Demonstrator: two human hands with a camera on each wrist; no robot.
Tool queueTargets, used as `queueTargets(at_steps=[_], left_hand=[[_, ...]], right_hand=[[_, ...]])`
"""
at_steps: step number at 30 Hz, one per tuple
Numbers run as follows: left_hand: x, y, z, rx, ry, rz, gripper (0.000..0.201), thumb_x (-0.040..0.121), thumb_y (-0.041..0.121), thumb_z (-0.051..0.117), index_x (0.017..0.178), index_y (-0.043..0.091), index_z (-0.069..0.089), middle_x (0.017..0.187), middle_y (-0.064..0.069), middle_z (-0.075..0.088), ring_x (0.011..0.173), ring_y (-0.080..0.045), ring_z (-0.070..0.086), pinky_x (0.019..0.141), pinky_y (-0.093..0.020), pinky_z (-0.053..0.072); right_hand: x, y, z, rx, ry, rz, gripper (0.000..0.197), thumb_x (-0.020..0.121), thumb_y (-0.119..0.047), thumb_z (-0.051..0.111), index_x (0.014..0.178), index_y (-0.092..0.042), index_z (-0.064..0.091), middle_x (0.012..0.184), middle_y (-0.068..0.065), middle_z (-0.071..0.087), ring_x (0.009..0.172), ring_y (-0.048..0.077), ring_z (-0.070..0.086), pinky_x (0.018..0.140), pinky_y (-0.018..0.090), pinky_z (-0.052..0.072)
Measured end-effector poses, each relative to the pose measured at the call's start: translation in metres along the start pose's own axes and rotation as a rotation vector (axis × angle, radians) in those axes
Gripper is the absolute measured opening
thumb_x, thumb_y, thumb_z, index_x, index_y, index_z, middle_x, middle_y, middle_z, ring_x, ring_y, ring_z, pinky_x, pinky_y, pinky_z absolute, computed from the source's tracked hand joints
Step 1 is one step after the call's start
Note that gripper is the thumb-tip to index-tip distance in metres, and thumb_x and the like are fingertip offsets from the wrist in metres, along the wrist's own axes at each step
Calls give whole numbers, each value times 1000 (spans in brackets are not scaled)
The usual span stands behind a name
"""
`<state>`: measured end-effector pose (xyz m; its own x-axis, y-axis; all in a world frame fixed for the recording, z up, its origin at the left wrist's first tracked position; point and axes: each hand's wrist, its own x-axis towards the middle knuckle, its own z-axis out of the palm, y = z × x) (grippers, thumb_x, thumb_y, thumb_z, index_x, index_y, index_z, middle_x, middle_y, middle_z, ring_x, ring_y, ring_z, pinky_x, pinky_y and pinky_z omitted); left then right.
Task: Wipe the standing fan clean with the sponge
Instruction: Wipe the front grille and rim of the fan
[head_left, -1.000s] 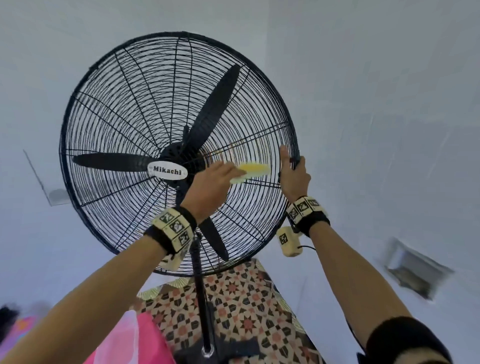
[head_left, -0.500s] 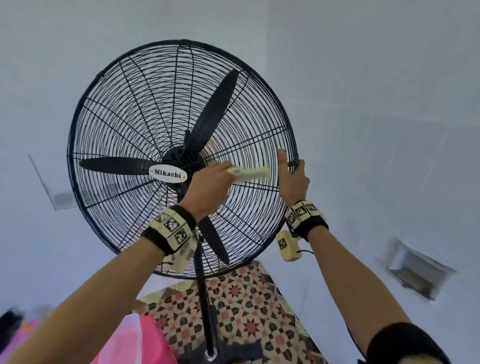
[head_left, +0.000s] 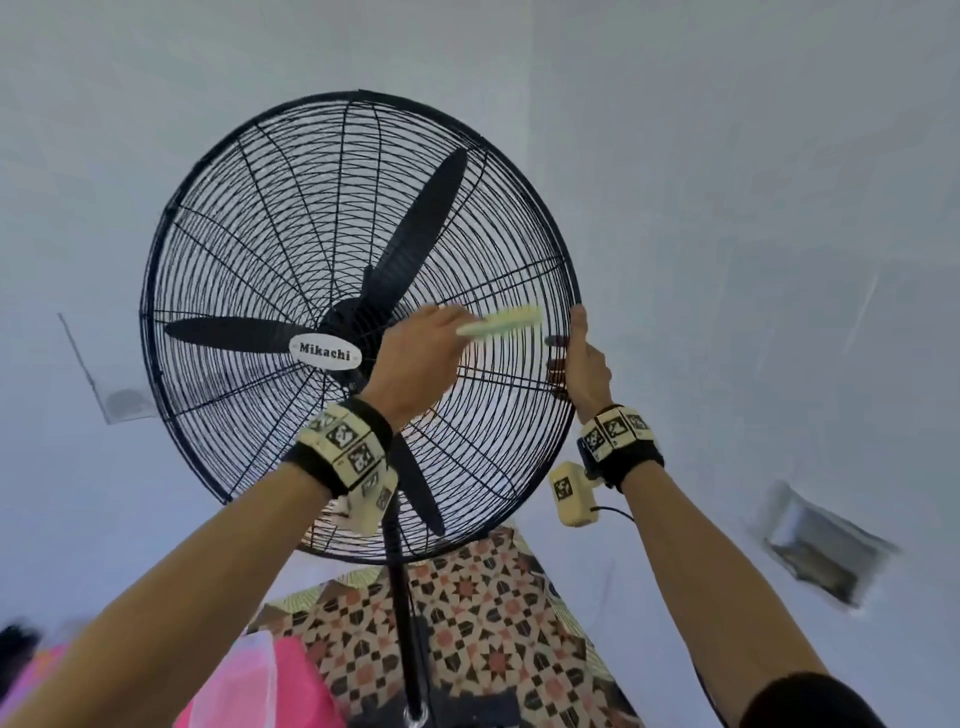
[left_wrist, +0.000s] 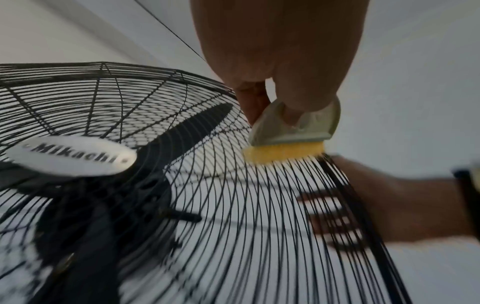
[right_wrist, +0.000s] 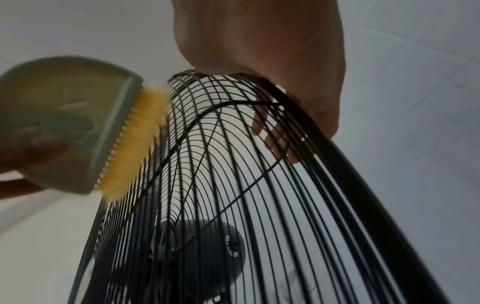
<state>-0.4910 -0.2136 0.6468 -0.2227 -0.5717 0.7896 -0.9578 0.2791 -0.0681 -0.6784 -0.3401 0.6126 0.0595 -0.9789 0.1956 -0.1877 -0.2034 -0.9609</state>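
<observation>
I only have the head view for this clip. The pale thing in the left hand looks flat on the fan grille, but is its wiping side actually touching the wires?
Observer: Yes. In the left wrist view the sponge's yellow face presses against the grille wires.
Operator: How is it held?
Observer: The left hand pinches its grey backing from above.
Operator: And the right hand?
Observer: The right wrist view shows the right hand's fingers hooked through the wires behind the rim.

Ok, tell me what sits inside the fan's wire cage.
Inside the wire cage sit three black blades on a dark hub. The Mikachi badge and the left hand holding the sponge cover part of the hub and lower blade.
</observation>
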Motion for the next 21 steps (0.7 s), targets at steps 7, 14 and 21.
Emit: queueTargets(at_steps=[7,14,21], left_hand=[[17,17,-2,13,-5,-12,16,94,0,71,109,1,75,94,-13,72,70,-24,60,59,-39,54],[27,30,-8,-1,30,-58,24,97,4,67,120,7,73,99,-7,72,80,-23,63,64,-39,58],[-5,32,7,38,-124,18,27,96,5,69,121,14,70,99,0,65,78,-17,57,58,-41,58]], right_hand=[[-1,-4,-8,-22,-130,26,104,79,-98,7,118,-27,73,113,13,71,106,29,64,109,48,45],[1,7,-6,-21,-107,63,122,67,-104,1,110,-16,74,108,16,73,103,35,67,107,53,46],[20,20,-1,98,-280,91,128,59,-110,14,136,-21,65,135,1,63,126,22,55,118,44,28]])
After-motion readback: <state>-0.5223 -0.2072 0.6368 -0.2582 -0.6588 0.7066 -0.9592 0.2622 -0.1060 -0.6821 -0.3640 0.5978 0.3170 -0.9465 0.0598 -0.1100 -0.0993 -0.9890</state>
